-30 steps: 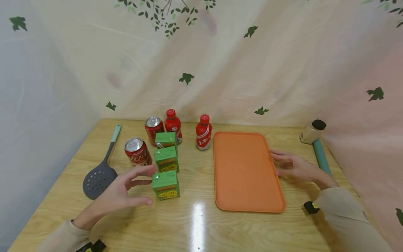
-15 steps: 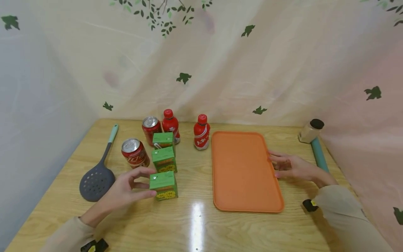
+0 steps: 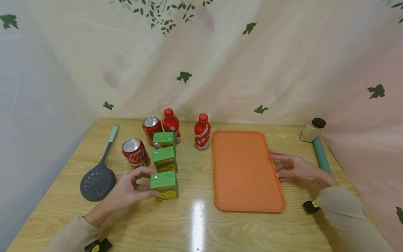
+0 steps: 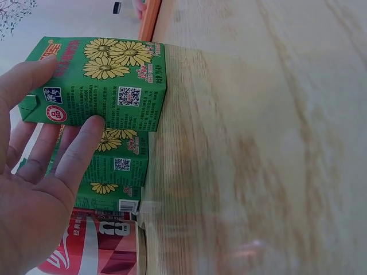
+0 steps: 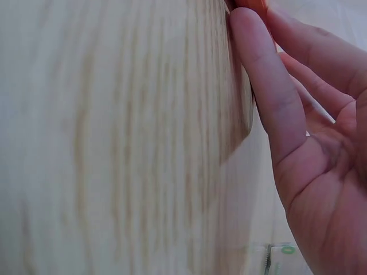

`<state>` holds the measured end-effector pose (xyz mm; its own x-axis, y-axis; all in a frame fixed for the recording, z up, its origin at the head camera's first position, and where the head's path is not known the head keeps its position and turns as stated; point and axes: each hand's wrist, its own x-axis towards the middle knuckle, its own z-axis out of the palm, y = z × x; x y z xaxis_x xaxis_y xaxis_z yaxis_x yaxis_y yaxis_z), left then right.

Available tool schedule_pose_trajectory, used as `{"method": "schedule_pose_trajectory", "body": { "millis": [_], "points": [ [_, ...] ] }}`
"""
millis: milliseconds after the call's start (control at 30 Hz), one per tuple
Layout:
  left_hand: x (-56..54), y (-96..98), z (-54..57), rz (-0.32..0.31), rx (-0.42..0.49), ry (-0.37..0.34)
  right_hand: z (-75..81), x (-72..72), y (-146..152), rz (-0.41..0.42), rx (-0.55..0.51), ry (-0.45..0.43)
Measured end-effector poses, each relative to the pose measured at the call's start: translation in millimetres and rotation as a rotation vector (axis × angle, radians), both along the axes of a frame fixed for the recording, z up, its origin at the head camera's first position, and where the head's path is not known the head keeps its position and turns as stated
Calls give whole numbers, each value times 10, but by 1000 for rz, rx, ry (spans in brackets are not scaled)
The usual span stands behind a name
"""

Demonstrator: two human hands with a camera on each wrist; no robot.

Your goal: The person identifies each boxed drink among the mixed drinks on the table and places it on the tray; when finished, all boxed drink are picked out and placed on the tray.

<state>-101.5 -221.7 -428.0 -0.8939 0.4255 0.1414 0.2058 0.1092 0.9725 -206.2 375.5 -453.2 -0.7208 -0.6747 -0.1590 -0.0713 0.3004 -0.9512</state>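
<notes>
My left hand (image 3: 126, 190) pinches the nearest green drink carton (image 3: 164, 185), printed with yellow flowers, between thumb and fingers. In the left wrist view this carton (image 4: 129, 86) stands upright, the thumb on its printed side. Behind it a second green carton (image 3: 165, 161) and a third green carton (image 3: 163, 137) line up, one with a straw on it. On the right, my right hand (image 3: 297, 169) touches the long side of the orange tray (image 3: 245, 171) with its fingertips. The right wrist view catches only a sliver of the tray rim (image 5: 259, 6) at the fingertips.
Left of the cartons stand a red soda can (image 3: 136, 154) and another red can (image 3: 152, 127). Two red bottles (image 3: 202, 134) are at the back. A slotted turner (image 3: 98, 182) lies far left. A black-lidded jar (image 3: 312, 131) and a teal roll (image 3: 322, 157) sit far right.
My left hand has moved right onto the nearest carton, and its thumb and fingers have closed on the sides. The right hand stays at the tray's edge, its fingers slightly shifted.
</notes>
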Motion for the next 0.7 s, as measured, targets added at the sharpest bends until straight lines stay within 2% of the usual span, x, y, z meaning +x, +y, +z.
{"method": "schedule_pose_trajectory", "body": {
  "millis": [133, 367, 700],
  "points": [
    [-2, 3, -2, 6, -7, -2, -8, 8, 2, -2, -7, -20],
    [-9, 4, 2, 9, -10, -3, -15, 3, 8, -4, 48, 15],
    [-14, 11, -8, 27, -13, 16, -18, 5, 9, 46, 4, 21]
  ]
}}
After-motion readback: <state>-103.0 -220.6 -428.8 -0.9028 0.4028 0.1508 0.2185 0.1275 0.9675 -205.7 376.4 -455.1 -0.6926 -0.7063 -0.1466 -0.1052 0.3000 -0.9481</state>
